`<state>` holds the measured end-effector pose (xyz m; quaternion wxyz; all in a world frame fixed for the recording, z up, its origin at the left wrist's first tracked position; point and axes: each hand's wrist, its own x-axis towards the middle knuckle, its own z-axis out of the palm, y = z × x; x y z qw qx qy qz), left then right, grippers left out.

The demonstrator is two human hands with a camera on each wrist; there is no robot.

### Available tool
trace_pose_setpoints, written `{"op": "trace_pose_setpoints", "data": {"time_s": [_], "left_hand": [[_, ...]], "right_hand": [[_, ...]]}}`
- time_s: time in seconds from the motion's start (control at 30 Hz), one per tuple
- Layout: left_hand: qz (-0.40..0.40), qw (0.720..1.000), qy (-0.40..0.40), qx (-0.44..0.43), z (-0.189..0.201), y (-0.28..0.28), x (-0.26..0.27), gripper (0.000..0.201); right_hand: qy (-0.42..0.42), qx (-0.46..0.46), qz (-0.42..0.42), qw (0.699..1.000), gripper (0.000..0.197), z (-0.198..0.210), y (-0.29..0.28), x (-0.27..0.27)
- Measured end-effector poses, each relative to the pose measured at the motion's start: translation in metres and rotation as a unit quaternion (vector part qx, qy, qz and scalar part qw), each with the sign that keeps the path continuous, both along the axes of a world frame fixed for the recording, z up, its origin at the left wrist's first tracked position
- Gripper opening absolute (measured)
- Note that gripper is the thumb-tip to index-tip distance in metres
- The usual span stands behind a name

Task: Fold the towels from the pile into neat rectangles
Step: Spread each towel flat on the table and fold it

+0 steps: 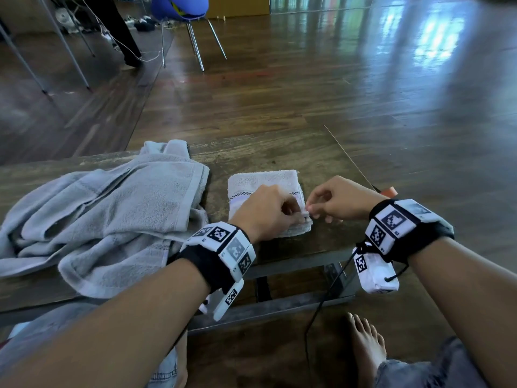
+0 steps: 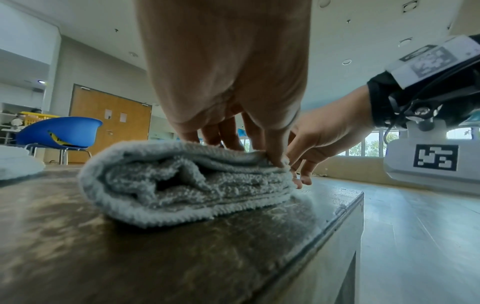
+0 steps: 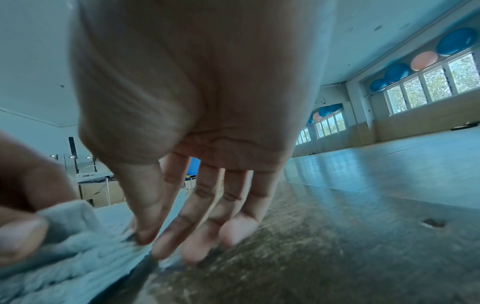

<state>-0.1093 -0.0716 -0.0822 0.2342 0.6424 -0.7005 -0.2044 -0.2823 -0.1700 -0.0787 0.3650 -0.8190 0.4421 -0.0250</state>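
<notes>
A small pale grey folded towel point(image 1: 260, 183) point(image 2: 182, 185) lies in several layers on the low wooden table point(image 1: 279, 152). My left hand point(image 1: 296, 217) point(image 2: 259, 152) rests its fingers on top and pinches the towel's near right corner with the thumb. That lifted corner point(image 3: 64, 218) shows in the right wrist view. My right hand point(image 1: 313, 214) point(image 3: 166, 242) stands beside that corner with fairly straight fingers pointing down. Its fingertips touch the towel's right edge and the table point(image 3: 311, 257). The pile of unfolded grey towels point(image 1: 117, 208) lies rumpled to the left.
The table's right edge point(image 2: 345, 207) is just beyond the towel, with a small orange object point(image 1: 390, 191) and a thin rod point(image 1: 349, 158) there. A blue chair point(image 1: 179, 7) and a standing person's dark legs point(image 1: 120, 29) are far behind. My bare foot point(image 1: 366, 345) is below.
</notes>
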Motion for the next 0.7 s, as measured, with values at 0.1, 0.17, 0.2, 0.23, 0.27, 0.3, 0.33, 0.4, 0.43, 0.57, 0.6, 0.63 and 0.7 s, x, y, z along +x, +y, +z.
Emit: {"op": "trace_pose_setpoints", "data": {"time_s": [0.1, 0.17, 0.2, 0.23, 0.27, 0.3, 0.33, 0.4, 0.43, 0.57, 0.6, 0.63, 0.7], "left_hand": [[0.025, 0.999, 0.043, -0.019, 0.0, -0.002, 0.003, 0.022], [0.037, 0.995, 0.075, -0.06, 0.003, -0.002, 0.002, 0.02], [0.039, 0.991, 0.097, -0.078, 0.003, -0.002, 0.0, 0.018], [0.037, 0.988, 0.119, -0.088, 0.003, -0.002, -0.002, 0.015], [0.031, 0.986, 0.136, -0.091, 0.002, -0.001, -0.004, 0.014], [0.022, 0.985, 0.145, -0.088, 0.0, 0.0, -0.006, 0.013], [0.012, 0.986, 0.144, -0.086, -0.003, 0.001, -0.008, 0.012], [0.002, 0.989, 0.12, -0.083, -0.011, 0.003, -0.012, 0.01], [0.001, 0.991, 0.105, -0.084, -0.015, 0.004, -0.013, 0.011], [-0.024, 0.995, 0.061, -0.08, -0.019, 0.004, -0.014, 0.013], [-0.031, 0.996, 0.056, -0.068, -0.016, 0.003, -0.012, 0.014], [-0.028, 0.996, 0.056, -0.063, -0.012, 0.001, -0.009, 0.014], [0.015, 0.995, 0.055, -0.081, -0.005, -0.004, 0.0, 0.017]], "right_hand": [[-0.014, 0.011, -0.017, 1.0, 0.015, -0.001, 0.001, 0.003], [-0.009, 0.01, -0.01, 1.0, 0.012, -0.003, 0.002, 0.003], [-0.004, 0.008, -0.003, 1.0, 0.009, -0.003, 0.003, 0.003], [0.0, 0.006, 0.002, 1.0, 0.008, -0.004, 0.003, 0.003], [0.003, 0.004, 0.005, 1.0, 0.008, -0.005, 0.002, 0.004], [0.007, 0.004, 0.005, 1.0, 0.01, -0.005, 0.002, 0.004], [0.009, 0.005, 0.002, 1.0, 0.011, -0.005, 0.002, 0.003], [0.002, -0.009, -0.023, 1.0, 0.012, -0.005, 0.001, 0.004], [-0.014, -0.033, -0.044, 0.998, 0.012, -0.005, 0.001, 0.004], [-0.059, -0.106, -0.048, 0.991, 0.016, -0.004, 0.005, 0.01], [-0.042, -0.105, -0.02, 0.993, 0.017, -0.004, 0.006, 0.013], [-0.016, -0.105, 0.003, 0.994, 0.021, -0.005, 0.008, 0.015], [0.035, -0.119, 0.015, 0.992, 0.029, -0.006, 0.009, 0.018]]}}
